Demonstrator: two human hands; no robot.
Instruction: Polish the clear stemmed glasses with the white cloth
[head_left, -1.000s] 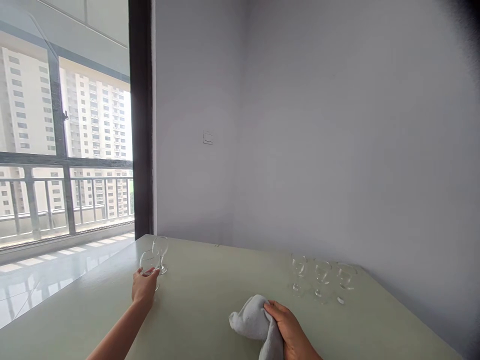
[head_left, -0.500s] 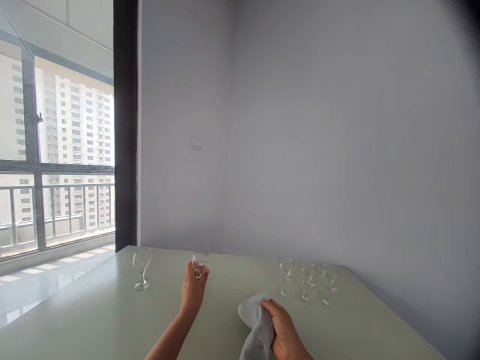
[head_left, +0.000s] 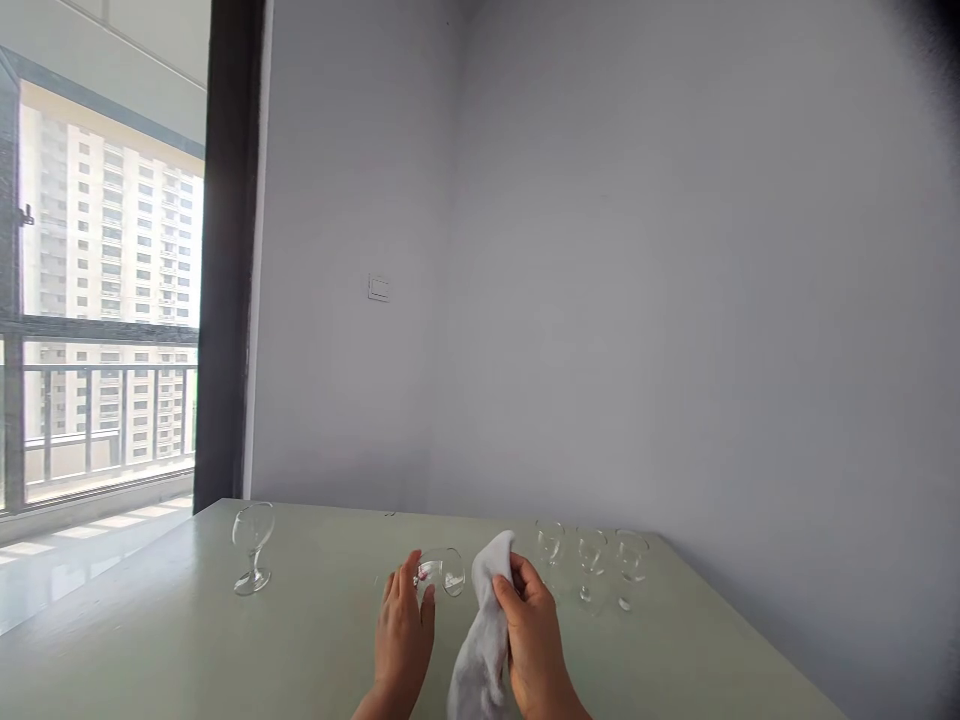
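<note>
My left hand (head_left: pixel 401 632) holds a clear stemmed glass (head_left: pixel 444 573) by its lower part; the stem and foot are hidden behind the fingers. The glass is tipped on its side, its bowl facing right. Close by on the right, my right hand (head_left: pixel 529 625) pinches a light grey cloth (head_left: pixel 480 640) between thumb and fingers. One end of the cloth points up near the glass's rim, with a small gap between them, and the rest hangs down.
A stemmed glass (head_left: pixel 253 548) stands upright on the left of the pale green table (head_left: pixel 300 650). Three more stand in a row at the right: one glass (head_left: pixel 550 545), a middle glass (head_left: pixel 591 555) and an outer glass (head_left: pixel 631 562). A grey wall (head_left: pixel 562 350) rises behind.
My left hand has brought the glass nearer and to the right, tipping it from upright onto its side. My right hand has lifted the cloth towards it. The view has shifted slightly right.
</note>
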